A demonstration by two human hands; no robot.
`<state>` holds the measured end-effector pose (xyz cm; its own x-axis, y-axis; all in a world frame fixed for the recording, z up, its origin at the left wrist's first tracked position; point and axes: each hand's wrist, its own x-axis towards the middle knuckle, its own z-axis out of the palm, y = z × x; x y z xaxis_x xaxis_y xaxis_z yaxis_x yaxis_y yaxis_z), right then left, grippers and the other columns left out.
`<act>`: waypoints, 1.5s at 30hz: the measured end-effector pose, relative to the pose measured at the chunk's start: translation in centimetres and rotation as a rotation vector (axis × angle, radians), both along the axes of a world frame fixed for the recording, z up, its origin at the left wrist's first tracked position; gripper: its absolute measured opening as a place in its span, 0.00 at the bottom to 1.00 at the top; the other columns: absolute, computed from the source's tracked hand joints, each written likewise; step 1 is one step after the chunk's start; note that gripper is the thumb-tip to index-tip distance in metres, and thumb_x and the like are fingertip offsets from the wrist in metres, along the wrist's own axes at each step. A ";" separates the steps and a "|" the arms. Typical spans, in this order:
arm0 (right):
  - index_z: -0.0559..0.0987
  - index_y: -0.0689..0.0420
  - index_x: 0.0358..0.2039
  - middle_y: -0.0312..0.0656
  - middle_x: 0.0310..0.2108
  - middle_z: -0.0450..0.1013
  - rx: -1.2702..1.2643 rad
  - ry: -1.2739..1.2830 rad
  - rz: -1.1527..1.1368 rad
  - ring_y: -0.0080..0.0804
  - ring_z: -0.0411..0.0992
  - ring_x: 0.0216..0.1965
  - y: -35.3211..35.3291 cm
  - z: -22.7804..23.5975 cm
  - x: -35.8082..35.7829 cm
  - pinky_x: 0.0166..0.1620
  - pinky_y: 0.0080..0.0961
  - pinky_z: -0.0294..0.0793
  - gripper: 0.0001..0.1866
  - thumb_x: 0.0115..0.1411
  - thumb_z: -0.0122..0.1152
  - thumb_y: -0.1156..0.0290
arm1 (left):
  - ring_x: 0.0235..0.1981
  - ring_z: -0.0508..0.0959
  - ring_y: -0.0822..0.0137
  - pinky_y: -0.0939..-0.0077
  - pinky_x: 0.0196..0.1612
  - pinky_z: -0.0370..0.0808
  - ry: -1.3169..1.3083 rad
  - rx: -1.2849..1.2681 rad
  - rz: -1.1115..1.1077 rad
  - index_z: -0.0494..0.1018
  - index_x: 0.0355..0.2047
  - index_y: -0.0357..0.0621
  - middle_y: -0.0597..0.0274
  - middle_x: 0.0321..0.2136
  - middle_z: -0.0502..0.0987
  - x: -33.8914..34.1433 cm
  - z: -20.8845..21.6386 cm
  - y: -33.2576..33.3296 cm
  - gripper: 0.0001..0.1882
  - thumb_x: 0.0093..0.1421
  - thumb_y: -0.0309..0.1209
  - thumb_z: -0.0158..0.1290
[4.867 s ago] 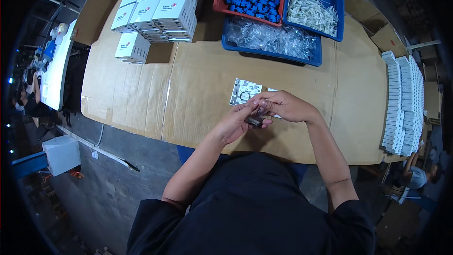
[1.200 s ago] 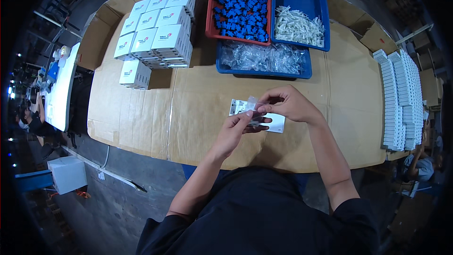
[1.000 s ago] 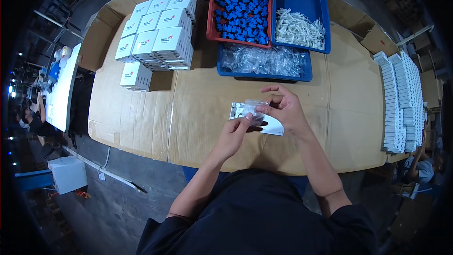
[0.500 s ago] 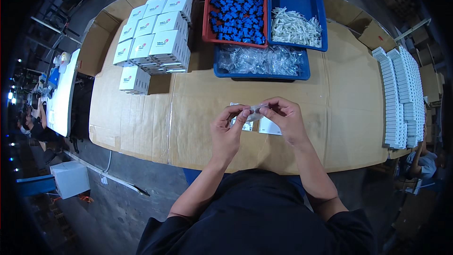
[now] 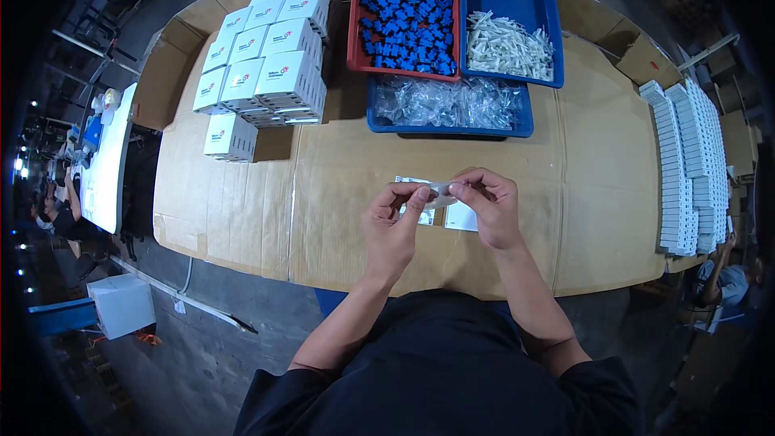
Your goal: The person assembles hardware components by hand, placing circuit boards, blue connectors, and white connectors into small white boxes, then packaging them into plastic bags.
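Wears a plain black top (image 5: 452, 363), matt and soft-looking, with shallow folds across the front. Darkens toward the lower edge, too dim there to tell any seams. Has 2 short sleeves (image 5: 601, 391) in the same black cloth, loose and wide, ending near the elbows. Leaves 2 forearms (image 5: 529, 295) bare from sleeve to wrist, broader by the elbow and tapering smoothly toward the wrist. Shows a skin crease at the right elbow. Ends in 2 bare hands (image 5: 387, 234), with slim fingers (image 5: 400, 191) and rounded thumb tips.
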<state>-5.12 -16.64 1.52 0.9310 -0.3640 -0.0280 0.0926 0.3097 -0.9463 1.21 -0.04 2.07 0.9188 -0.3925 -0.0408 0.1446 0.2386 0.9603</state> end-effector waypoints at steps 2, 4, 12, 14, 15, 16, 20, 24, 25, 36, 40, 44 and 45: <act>0.84 0.64 0.39 0.38 0.35 0.82 0.068 -0.059 -0.047 0.20 0.77 0.37 0.3 0.1 0.1 0.43 0.19 0.76 0.04 0.65 0.67 0.78 | 0.40 0.83 0.72 0.79 0.46 0.78 0.000 -0.024 0.000 0.79 0.44 0.33 0.58 0.37 0.84 -0.1 0.0 -0.2 0.08 0.71 0.26 0.58; 0.83 0.64 0.39 0.38 0.35 0.82 0.105 -0.062 -0.046 0.21 0.78 0.37 0.2 0.2 0.1 0.44 0.20 0.77 0.04 0.65 0.67 0.78 | 0.40 0.81 0.74 0.79 0.47 0.77 0.101 -0.102 -0.050 0.78 0.45 0.34 0.59 0.37 0.83 0.0 -0.2 -0.4 0.07 0.71 0.26 0.58; 0.82 0.63 0.39 0.35 0.35 0.80 0.057 0.038 0.047 0.19 0.77 0.38 -0.4 -0.1 -0.2 0.44 0.20 0.76 0.04 0.65 0.67 0.77 | 0.43 0.79 0.76 0.79 0.48 0.75 0.085 -0.099 -0.134 0.77 0.47 0.35 0.63 0.40 0.81 0.1 -0.6 -0.3 0.08 0.70 0.25 0.59; 0.81 0.62 0.41 0.34 0.36 0.79 0.069 0.054 0.043 0.18 0.76 0.38 -0.1 -0.2 -0.2 0.44 0.19 0.76 0.05 0.66 0.67 0.77 | 0.42 0.79 0.76 0.79 0.47 0.75 0.073 -0.096 -0.125 0.77 0.47 0.35 0.64 0.40 0.81 0.1 -0.7 -0.3 0.08 0.70 0.25 0.59; 0.81 0.62 0.41 0.34 0.36 0.79 0.070 0.054 0.044 0.18 0.76 0.38 0.1 -0.2 -0.2 0.44 0.19 0.76 0.05 0.66 0.67 0.77 | 0.42 0.79 0.76 0.80 0.47 0.75 0.043 -0.076 -0.113 0.77 0.47 0.36 0.64 0.40 0.81 0.1 -0.9 -0.3 0.08 0.70 0.25 0.59; 0.81 0.62 0.41 0.34 0.37 0.79 0.053 0.056 0.053 0.17 0.76 0.38 0.3 -0.2 -0.2 0.44 0.19 0.76 0.05 0.66 0.67 0.77 | 0.42 0.79 0.76 0.80 0.47 0.75 0.012 -0.056 -0.101 0.76 0.48 0.36 0.65 0.40 0.80 0.0 -1.0 -0.2 0.08 0.70 0.25 0.58; 0.81 0.62 0.43 0.33 0.37 0.78 0.014 0.081 0.062 0.16 0.75 0.39 0.7 -0.1 0.0 0.43 0.17 0.76 0.06 0.67 0.66 0.76 | 0.45 0.79 0.75 0.78 0.50 0.75 0.019 -0.030 -0.136 0.77 0.47 0.35 0.63 0.41 0.81 0.1 -1.0 0.0 0.08 0.70 0.25 0.59; 0.80 0.62 0.44 0.32 0.37 0.77 -0.013 0.071 0.083 0.15 0.74 0.39 0.7 0.2 0.0 0.43 0.17 0.75 0.06 0.68 0.65 0.75 | 0.44 0.79 0.76 0.79 0.48 0.76 0.058 -0.039 -0.143 0.77 0.46 0.35 0.64 0.41 0.81 0.1 -0.7 0.0 0.08 0.69 0.26 0.59; 0.79 0.62 0.44 0.32 0.37 0.77 -0.007 0.063 0.105 0.15 0.74 0.39 0.6 0.2 -0.1 0.44 0.17 0.75 0.06 0.68 0.65 0.75 | 0.43 0.79 0.76 0.79 0.47 0.76 0.060 -0.031 -0.163 0.77 0.45 0.34 0.64 0.41 0.81 0.2 -0.7 0.1 0.08 0.69 0.26 0.60; 0.80 0.64 0.41 0.35 0.37 0.77 -0.053 0.017 0.160 0.17 0.74 0.38 -0.1 0.2 -0.3 0.43 0.19 0.73 0.03 0.68 0.64 0.79 | 0.41 0.78 0.77 0.79 0.47 0.74 0.099 -0.117 -0.194 0.79 0.41 0.36 0.65 0.36 0.81 0.3 -1.0 0.6 0.05 0.68 0.24 0.60; 0.83 0.65 0.37 0.39 0.35 0.80 -0.112 -0.085 0.136 0.21 0.75 0.38 -0.8 0.5 -0.1 0.42 0.21 0.74 0.02 0.65 0.65 0.80 | 0.40 0.78 0.76 0.78 0.46 0.74 0.133 -0.145 -0.227 0.80 0.39 0.37 0.65 0.36 0.81 0.6 -0.7 0.8 0.04 0.68 0.25 0.61; 0.85 0.66 0.38 0.41 0.36 0.81 -0.128 -0.110 0.150 0.22 0.76 0.38 -1.0 1.3 0.0 0.42 0.22 0.75 0.04 0.65 0.66 0.79 | 0.40 0.79 0.74 0.76 0.46 0.76 0.151 -0.138 -0.225 0.79 0.38 0.38 0.64 0.36 0.81 0.7 -0.5 1.1 0.03 0.68 0.26 0.60; 0.85 0.66 0.38 0.41 0.36 0.81 -0.128 -0.109 0.152 0.22 0.76 0.38 -1.1 1.3 0.0 0.42 0.22 0.75 0.04 0.65 0.66 0.79 | 0.40 0.80 0.74 0.75 0.46 0.77 0.183 -0.150 -0.231 0.79 0.38 0.38 0.63 0.37 0.82 0.7 -0.5 1.1 0.03 0.68 0.26 0.60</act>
<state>-5.14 -17.70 2.87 0.9703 -0.2135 0.1137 0.1584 0.2057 -0.9657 1.88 1.04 1.59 0.7878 -0.6036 -0.1224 0.3779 0.3167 0.8700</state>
